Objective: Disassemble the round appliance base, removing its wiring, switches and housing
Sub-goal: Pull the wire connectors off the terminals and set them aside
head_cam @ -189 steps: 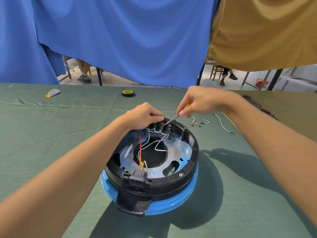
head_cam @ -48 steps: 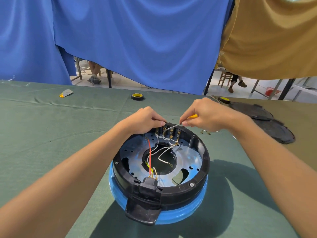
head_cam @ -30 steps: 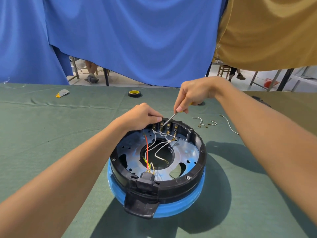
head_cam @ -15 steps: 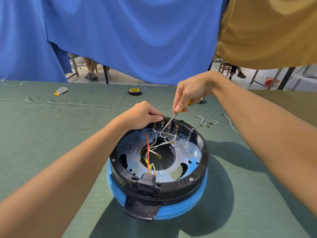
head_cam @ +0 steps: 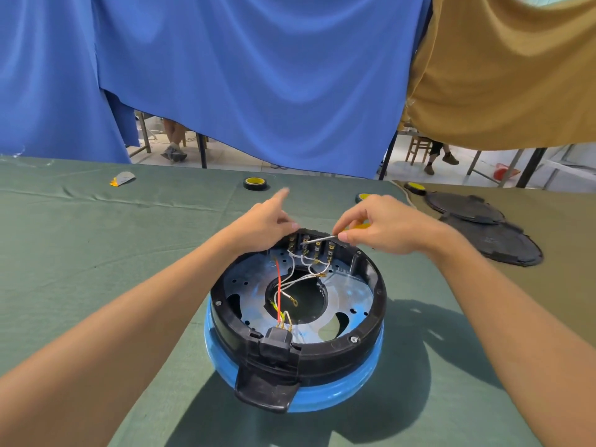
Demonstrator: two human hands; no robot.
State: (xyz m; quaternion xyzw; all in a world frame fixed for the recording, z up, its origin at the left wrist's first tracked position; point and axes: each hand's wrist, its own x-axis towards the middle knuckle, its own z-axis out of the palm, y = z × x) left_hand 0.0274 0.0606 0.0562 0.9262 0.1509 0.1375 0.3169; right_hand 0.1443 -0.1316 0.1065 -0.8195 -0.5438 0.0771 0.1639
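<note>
The round appliance base [head_cam: 364, 379] lies upside down on the green cloth, a black housing ring over a blue shell. White wires [head_cam: 295, 272] and a red wire [head_cam: 278, 290] run from a row of brass terminals [head_cam: 311, 248] at the far rim to a black socket [head_cam: 278, 345] at the near rim. My left hand [head_cam: 263, 225] rests on the far rim beside the terminals, index finger stretched out. My right hand [head_cam: 383, 225] grips a yellow-handled screwdriver [head_cam: 317, 239], shaft lying almost level, tip at the terminals.
A roll of black tape [head_cam: 255, 183] lies beyond the base, a second yellow-centred roll [head_cam: 362, 197] behind my right hand. Two flat black covers [head_cam: 490, 233] lie at the right. A small grey and orange piece [head_cam: 122, 178] sits far left. Blue and tan cloths hang behind.
My right hand has dropped and swung right, laying the screwdriver shaft from steep to nearly level. My left index finger has lifted and stretched out. The view has shifted left.
</note>
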